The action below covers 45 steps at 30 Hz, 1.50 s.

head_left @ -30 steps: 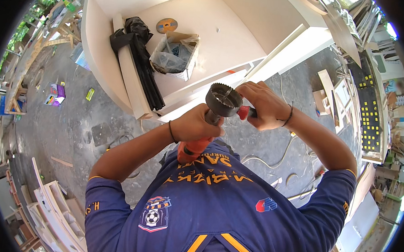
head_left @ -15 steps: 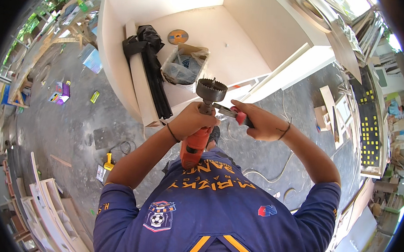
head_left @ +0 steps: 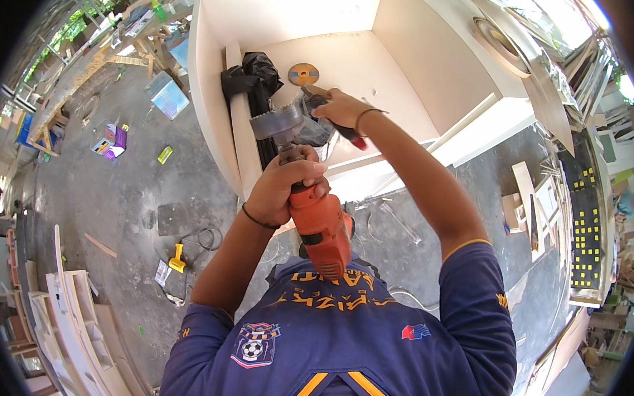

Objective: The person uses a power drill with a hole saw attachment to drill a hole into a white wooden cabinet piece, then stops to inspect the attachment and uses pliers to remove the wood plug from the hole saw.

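Observation:
My left hand (head_left: 280,187) is closed around the front of an orange power drill (head_left: 324,231), just below its chuck. The drill's body rests toward my shirt, and a round, toothed hole saw (head_left: 278,123) is fitted at its tip, tilted to the left. Beyond the hole saw, my right hand (head_left: 344,109) grips pliers (head_left: 351,137) with red and dark handles; their jaws poke out past my fingers on the left. Under the pliers sits a box with clear plastic bags (head_left: 315,131), partly hidden by the hole saw and my right hand.
A large white cabinet carcass (head_left: 409,74) lies ahead, holding a flat disc (head_left: 303,74) and black plastic sheeting (head_left: 255,76). On the grey floor at left are a purple box (head_left: 110,141), a yellow-handled tool (head_left: 177,258) and a cable. Wood panels (head_left: 528,209) lean at right.
My right hand has carried the pliers forward and left, from beside the drill chuck to above the box in the cabinet. The drill has tilted, its hole saw swinging left in my left hand.

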Motion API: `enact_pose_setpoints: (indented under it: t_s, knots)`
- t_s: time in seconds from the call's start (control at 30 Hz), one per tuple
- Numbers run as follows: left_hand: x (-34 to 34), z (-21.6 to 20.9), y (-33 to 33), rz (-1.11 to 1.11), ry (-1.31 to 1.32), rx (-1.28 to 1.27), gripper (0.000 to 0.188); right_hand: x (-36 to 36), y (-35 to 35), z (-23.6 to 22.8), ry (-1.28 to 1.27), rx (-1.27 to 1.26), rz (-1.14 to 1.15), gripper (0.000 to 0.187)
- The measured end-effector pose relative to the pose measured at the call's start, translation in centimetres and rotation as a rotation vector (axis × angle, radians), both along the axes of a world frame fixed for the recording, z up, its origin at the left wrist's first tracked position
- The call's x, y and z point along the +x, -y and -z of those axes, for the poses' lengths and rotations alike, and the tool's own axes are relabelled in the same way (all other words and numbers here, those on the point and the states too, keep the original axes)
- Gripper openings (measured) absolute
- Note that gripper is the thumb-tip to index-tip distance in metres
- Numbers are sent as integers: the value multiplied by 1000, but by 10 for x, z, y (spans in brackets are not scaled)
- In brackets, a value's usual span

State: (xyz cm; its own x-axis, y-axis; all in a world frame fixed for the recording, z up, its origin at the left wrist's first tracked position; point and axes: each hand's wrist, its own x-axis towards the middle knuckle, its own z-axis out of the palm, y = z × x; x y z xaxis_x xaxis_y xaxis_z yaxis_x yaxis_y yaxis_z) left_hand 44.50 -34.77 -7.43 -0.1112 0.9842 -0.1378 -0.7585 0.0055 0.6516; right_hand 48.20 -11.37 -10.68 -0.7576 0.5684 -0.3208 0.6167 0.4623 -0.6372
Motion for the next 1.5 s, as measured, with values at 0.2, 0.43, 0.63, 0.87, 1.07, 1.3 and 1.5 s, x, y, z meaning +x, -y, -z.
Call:
enact_pose_setpoints:
  t_s: [0.2,0.43,0.63,0.87,1.07,1.3,1.5]
  knots:
    - [5,-2,15,-25,48,66,12,-2,12,21,-360,-70,23,64]
    - [-4,-8,6,-94,196,24,19,167,59,-31,-488,-427,-412,71]
    - [10,-26,-56,-61,314,34,19,245,135,-14,-453,-26,-203,120]
    - [59,-43,-171,137,254,123,13,248,107,16,-966,-518,485,66]
    - [76,-46,-291,15,-128,111,22,216,20,-24,-1333,-1001,529,64]
    - [-5,8,-385,91,-432,-143,34,134,-70,25,-1478,-1497,500,53]
    - [-53,51,-425,-65,-733,-417,51,67,-119,66,-1527,-1866,502,46]
